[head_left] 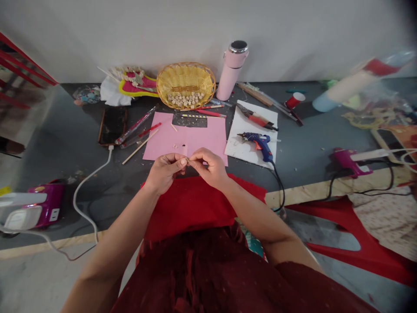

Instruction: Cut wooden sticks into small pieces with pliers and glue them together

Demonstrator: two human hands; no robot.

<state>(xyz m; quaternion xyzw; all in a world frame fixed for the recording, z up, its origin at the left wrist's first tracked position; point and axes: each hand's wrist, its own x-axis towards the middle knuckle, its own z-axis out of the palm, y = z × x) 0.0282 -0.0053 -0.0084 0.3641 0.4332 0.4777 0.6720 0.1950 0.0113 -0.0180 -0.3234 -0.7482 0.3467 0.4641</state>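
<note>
The maroon garment [195, 269] fills the bottom; mid-frame, your left hand [164, 171] and right hand [211, 167], fingers [172, 157] closed, pinch a tiny piece [187, 160], seemingly unfinished, cubes [187, 99] remaining in the upper basket [185, 79].

I find the light rather dim & soft; the wall [137, 39] looks flat grey. A faint shadow falls on it to the L of the tall tube [343, 89]; where the lamp sits, I can't tell. Small glare shows on the bottle's steel top [233, 51]. Pic centre is fairly sharp, but the tiny piece [187, 160] at the fingertips is too small to make out. Twd R edge all gets blurred & stretched; top R corner goes black.
</note>
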